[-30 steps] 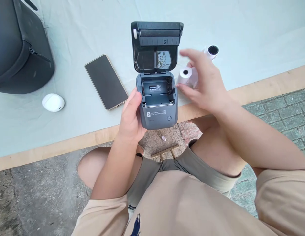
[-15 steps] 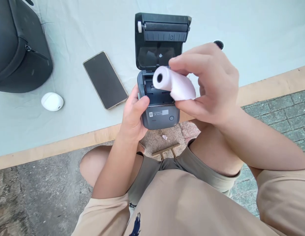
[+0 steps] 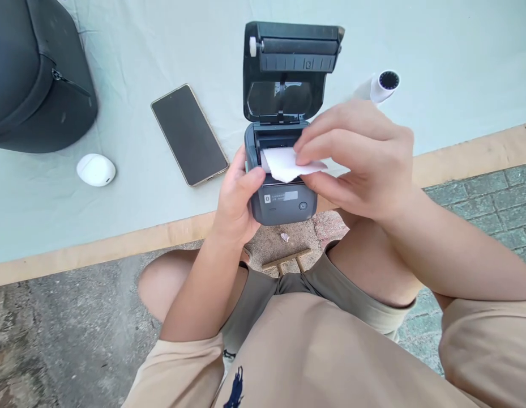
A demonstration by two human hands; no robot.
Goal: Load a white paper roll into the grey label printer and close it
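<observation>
A small dark thermal printer (image 3: 283,207) is held over the table's front edge by my left hand (image 3: 237,198), its thumb lying on the near left rim. The printer's lid (image 3: 283,85) stands raised, showing a black roller. My right hand (image 3: 360,153) pinches the white paper roll (image 3: 283,161) at its right side, over and partly inside the compartment. The roll's loose, torn end hangs toward the printer's front; its underside is hidden. Behind my right hand, a white cylindrical object (image 3: 385,88) with a dark round end rests on the cloth.
A black phone (image 3: 190,136) lies left of the printer. Farther left are a white earbud case (image 3: 96,170) and a black zippered bag (image 3: 37,79). The pale cloth (image 3: 131,209) ends at a wooden table edge (image 3: 178,232), above my knees.
My right hand has lowered the paper roll into the printer's compartment and turned it more level. Printer and left hand appear slightly farther right, as does everything on the table.
</observation>
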